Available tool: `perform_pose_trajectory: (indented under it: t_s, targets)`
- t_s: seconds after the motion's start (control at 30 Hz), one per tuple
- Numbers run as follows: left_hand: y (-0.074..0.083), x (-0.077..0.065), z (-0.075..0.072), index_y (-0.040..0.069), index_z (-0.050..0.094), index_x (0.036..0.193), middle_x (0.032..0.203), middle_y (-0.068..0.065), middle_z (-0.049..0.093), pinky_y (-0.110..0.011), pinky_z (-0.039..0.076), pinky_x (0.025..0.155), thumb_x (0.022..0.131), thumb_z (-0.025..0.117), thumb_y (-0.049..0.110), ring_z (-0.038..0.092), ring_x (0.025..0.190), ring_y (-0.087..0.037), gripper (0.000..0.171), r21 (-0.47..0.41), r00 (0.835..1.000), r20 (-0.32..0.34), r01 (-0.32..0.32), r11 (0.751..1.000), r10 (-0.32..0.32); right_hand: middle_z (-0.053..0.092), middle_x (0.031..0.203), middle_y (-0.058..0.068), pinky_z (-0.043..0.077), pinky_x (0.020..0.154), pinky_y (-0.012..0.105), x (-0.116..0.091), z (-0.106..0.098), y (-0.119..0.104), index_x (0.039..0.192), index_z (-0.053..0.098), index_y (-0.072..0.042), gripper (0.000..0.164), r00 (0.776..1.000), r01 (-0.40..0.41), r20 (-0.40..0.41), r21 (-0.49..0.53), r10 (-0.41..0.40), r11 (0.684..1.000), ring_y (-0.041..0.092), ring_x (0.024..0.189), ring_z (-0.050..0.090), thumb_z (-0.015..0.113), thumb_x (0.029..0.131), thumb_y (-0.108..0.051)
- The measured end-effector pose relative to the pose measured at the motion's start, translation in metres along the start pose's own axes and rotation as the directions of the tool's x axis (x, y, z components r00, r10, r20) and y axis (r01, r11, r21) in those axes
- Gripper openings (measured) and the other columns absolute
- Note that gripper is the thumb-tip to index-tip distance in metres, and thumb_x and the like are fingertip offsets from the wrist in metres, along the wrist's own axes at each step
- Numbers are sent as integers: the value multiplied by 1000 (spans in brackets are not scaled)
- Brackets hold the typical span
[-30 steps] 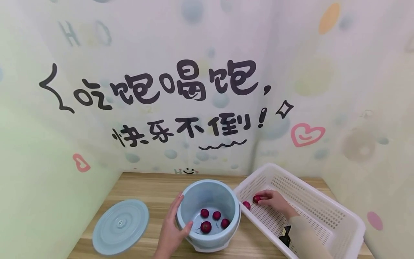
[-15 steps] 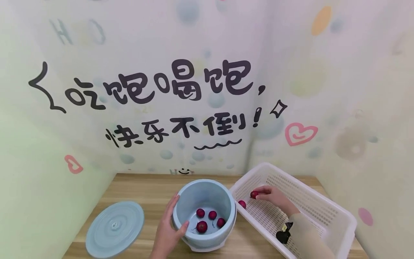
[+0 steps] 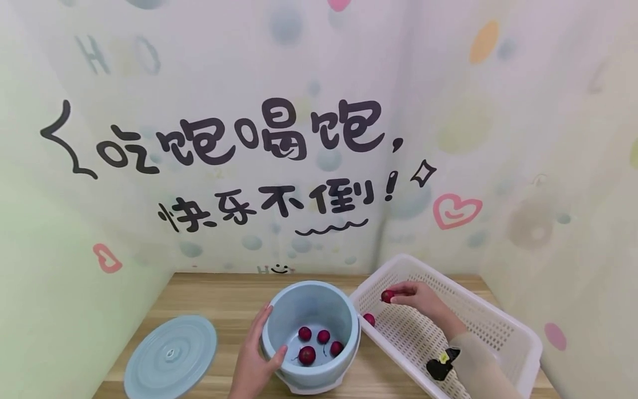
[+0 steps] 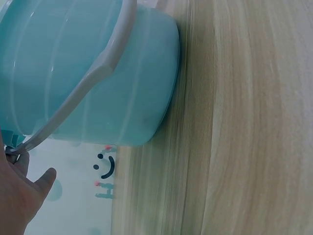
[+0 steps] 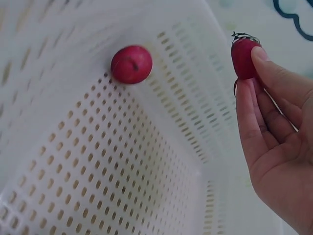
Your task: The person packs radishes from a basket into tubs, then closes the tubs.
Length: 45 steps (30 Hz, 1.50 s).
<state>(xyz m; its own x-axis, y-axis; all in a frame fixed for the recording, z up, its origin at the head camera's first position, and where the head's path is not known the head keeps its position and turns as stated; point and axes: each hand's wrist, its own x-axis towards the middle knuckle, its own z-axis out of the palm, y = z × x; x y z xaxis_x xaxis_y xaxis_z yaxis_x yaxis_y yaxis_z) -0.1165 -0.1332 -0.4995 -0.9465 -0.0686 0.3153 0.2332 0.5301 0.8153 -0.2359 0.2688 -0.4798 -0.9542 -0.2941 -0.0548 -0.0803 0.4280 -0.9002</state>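
Observation:
In the head view a light blue bucket (image 3: 311, 379) stands upright on the table, with several red radishes (image 3: 307, 355) on its bottom. My left hand (image 3: 255, 354) rests against the bucket's left side, fingers spread and thumb at the rim. A pale handle (image 4: 93, 73) hangs down the bucket's side in the left wrist view. My right hand (image 3: 423, 302) pinches a radish (image 5: 244, 58) between thumb and fingertips, above the left end of a white perforated basket (image 3: 473, 299). Another radish (image 5: 131, 64) lies in the basket's corner.
A round blue lid (image 3: 170, 354) lies flat on the wooden table (image 3: 219, 293) to the left. The basket sits right beside the bucket. A patterned wall (image 3: 279, 66) with black writing rises behind the table. A black device (image 3: 441, 366) is strapped at the right wrist.
My right hand has lifted the pinched radish up from the basket floor and a little toward the bucket. The left hand stays on the bucket. The head view has shifted slightly.

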Motion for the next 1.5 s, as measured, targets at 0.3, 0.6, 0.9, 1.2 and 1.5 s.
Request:
perform_pose_trajectory:
  t_s: [0.3, 0.6, 0.9, 1.2, 1.5]
  targets:
    - [2, -1, -3, 21, 43, 151, 160, -7, 40, -53, 41, 111, 77, 82, 21, 41, 144, -36, 84, 0, 1000, -3, -1, 1000, 1, 75, 108, 14, 60, 90, 33, -6, 9, -33, 121, 68, 0, 42, 1000, 8, 17, 28, -8, 1000, 20, 98, 71, 75, 88, -25]
    - [1, 0, -2, 22, 44, 150, 159, -5, 41, -51, 40, 110, 76, 83, 20, 43, 143, -33, 83, 3, 1000, -18, -20, 1000, 20, 75, 109, 17, 58, 85, 18, -7, 30, -59, 119, 69, 0, 39, 994, 77, 76, 87, -83, 993, 12, 94, 71, 76, 88, -21]
    - [0, 0, 1, 20, 46, 149, 158, -6, 42, -52, 41, 110, 75, 83, 20, 43, 143, -34, 83, 13, 999, -28, -21, 1000, 22, 75, 109, 15, 58, 86, 20, -7, 45, -67, 119, 69, 0, 39, 988, 85, 116, 142, -102, 986, 16, 95, 71, 75, 88, -21]
    - [-3, -2, 2, 18, 47, 148, 156, -8, 45, -51, 42, 109, 74, 83, 22, 45, 140, -32, 83, 29, 998, -44, -37, 999, 38, 75, 112, 14, 58, 88, 20, -11, 58, -69, 124, 64, 5, 42, 968, 89, 206, 261, -145, 961, 10, 96, 72, 73, 89, -16]
    - [-3, 0, 3, 21, 47, 149, 157, -3, 45, -48, 40, 111, 74, 84, 21, 43, 141, -27, 84, 45, 997, -54, -50, 998, 53, 73, 116, 18, 59, 83, 17, -9, 65, -75, 127, 63, 4, 43, 961, 100, 226, 254, -159, 962, 6, 96, 71, 72, 90, -16]
